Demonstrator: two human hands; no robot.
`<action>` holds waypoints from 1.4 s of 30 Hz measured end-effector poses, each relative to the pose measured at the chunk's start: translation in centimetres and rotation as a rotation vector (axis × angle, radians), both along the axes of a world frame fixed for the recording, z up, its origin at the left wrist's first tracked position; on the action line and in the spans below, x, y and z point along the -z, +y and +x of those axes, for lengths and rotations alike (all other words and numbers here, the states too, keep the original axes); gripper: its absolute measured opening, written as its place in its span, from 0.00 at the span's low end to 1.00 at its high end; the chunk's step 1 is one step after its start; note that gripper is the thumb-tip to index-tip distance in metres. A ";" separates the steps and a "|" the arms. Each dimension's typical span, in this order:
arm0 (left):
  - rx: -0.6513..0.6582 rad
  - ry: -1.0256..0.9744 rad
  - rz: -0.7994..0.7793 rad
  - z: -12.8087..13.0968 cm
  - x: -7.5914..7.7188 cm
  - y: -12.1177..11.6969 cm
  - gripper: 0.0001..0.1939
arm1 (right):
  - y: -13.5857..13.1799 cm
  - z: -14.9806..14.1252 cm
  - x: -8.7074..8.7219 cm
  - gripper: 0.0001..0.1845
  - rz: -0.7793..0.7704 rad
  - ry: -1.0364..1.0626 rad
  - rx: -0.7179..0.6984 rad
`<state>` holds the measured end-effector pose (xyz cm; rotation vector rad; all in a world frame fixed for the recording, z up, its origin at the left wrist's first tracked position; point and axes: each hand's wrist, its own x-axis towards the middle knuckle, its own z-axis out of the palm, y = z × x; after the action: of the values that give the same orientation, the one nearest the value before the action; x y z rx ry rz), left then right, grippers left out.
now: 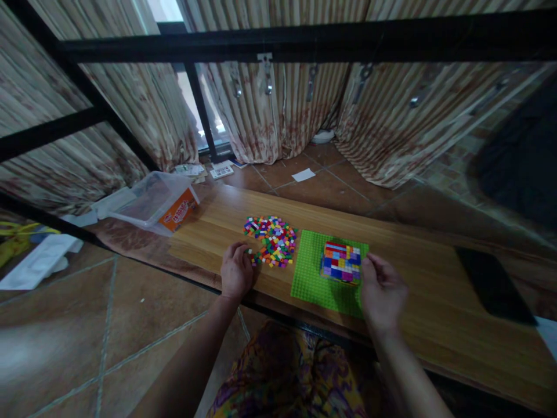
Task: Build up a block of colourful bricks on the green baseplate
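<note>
Small toy building bricks in many colours lie loose in a spread-out pile on the wooden bench. At the pile's near left edge rests my left hand, its fingers curled; a pale brick shows by the fingertips, and I cannot tell whether it is gripped. To the right lies a green studded baseplate. A block built of multicoloured bricks stands on it. My right hand is over the plate's right edge, close beside the block, thumb and forefinger pinched together. Anything between them is too small to make out.
A clear plastic tub with an orange label stands at the bench's left end. A dark flat object lies on the right of the wooden bench. Black metal bars and striped curtains are beyond, papers on the tiled floor.
</note>
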<state>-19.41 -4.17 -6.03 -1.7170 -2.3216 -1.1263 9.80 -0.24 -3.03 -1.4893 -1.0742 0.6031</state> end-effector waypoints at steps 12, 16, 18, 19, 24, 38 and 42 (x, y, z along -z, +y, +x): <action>0.017 -0.023 0.004 0.1 0.0 -0.2 0.12 | -2.5 -8.4 -1.5 0.10 0.157 -0.429 -0.630; 0.020 -0.034 0.000 0.1 0.0 -0.3 0.11 | -1.0 -10.1 -1.4 0.12 0.154 -0.529 -0.655; 0.025 -0.039 -0.007 0.1 0.0 -0.3 0.10 | -0.1 -10.8 -1.3 0.12 0.129 -0.587 -0.656; 0.026 -0.043 -0.009 0.1 0.0 -0.3 0.10 | 0.4 -11.1 -1.2 0.13 0.115 -0.618 -0.659; 0.028 -0.047 -0.013 0.0 0.1 -0.2 0.10 | 2.6 -12.3 -0.4 0.15 0.087 -0.791 -0.702; 0.015 -0.005 0.006 -0.1 0.1 -0.1 0.10 | 4.2 -13.9 -1.5 0.10 -0.070 -0.871 -0.728; 0.017 0.006 0.010 -0.1 0.1 -0.1 0.10 | 1.9 -12.8 -2.6 0.10 0.031 -0.598 -0.746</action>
<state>-19.52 -4.24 -6.14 -1.7377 -2.2984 -1.1323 -3.03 1.68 -0.42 -1.2380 -2.1368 0.6479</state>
